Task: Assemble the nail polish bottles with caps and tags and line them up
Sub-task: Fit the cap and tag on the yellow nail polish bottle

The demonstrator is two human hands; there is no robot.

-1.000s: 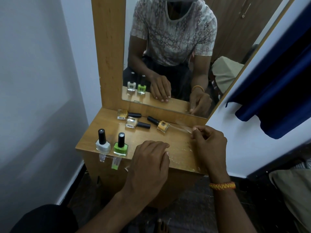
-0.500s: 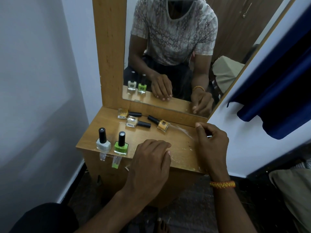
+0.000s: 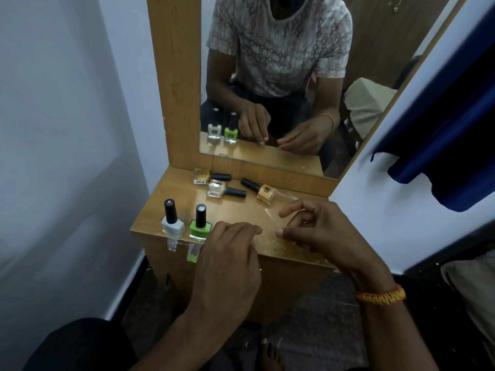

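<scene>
Two bottles, pale one and green one, are standing at table edge, left of both hands | right hand is pinching clear tag | left hand is resting loosely curled on the table, holding nothing | three bottles are lying behind.

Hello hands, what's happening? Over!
Right hand pinches clear tag. Left hand rests open on table. Two bottles upright, three lying. Nothing blocking.

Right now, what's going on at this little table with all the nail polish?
A person is setting out nail polish bottles on a wooden table below a mirror. The right hand pinches a clear tag; the left hand rests at the table's front edge. A grey bottle and a green bottle stand capped in front. Three other bottles lie on their sides behind.
</scene>
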